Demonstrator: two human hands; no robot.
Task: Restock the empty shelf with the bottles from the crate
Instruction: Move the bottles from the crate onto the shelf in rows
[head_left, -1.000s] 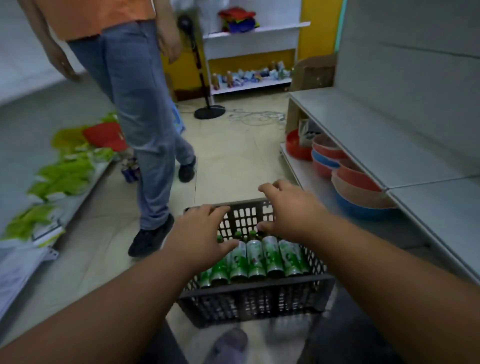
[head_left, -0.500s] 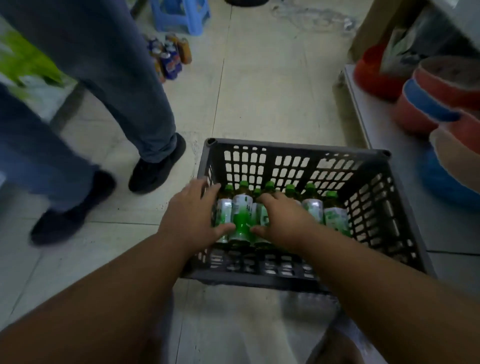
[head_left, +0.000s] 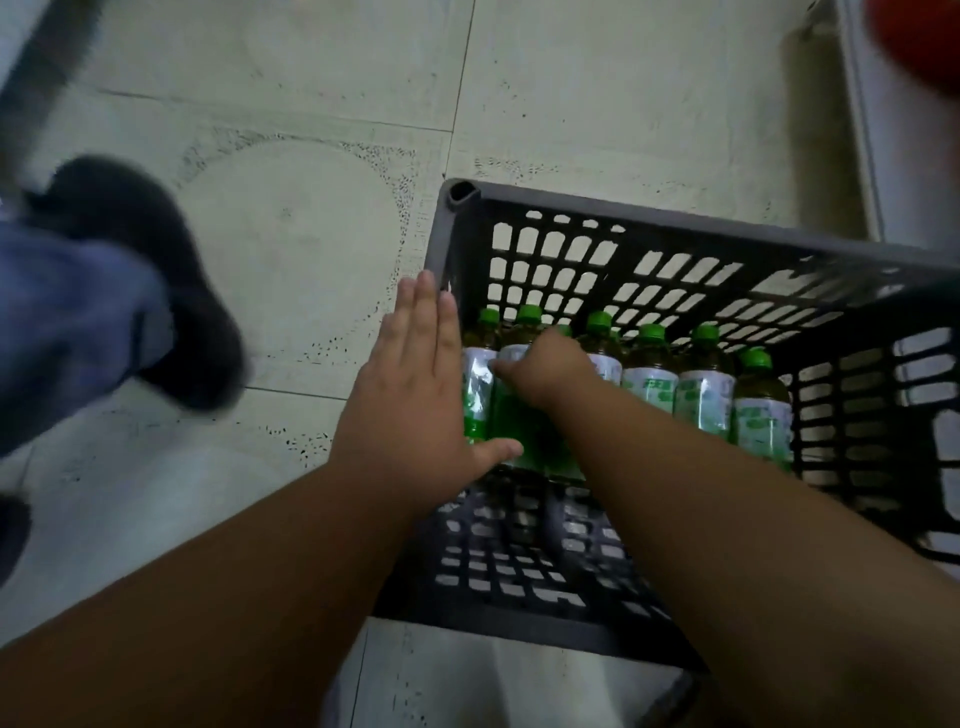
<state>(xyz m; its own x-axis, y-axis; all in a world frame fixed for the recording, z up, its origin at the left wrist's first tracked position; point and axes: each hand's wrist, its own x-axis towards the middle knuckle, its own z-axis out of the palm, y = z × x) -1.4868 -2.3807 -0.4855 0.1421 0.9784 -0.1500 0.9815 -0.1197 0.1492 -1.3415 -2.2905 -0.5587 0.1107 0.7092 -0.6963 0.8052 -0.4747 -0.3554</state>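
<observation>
Here both hands (head_left: 467, 384) crowd crate's (head_left: 675, 234) left edge.

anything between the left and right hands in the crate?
Head view: one green-capped bottle stands between the left hand and right hand.

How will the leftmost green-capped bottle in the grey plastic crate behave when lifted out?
The leftmost green-capped bottle looks full of dark liquid, so probably hefty for its size. Its glossy wrapped label may be slick. Packed against neighbours in the grey plastic crate, it may drag one along.
</observation>
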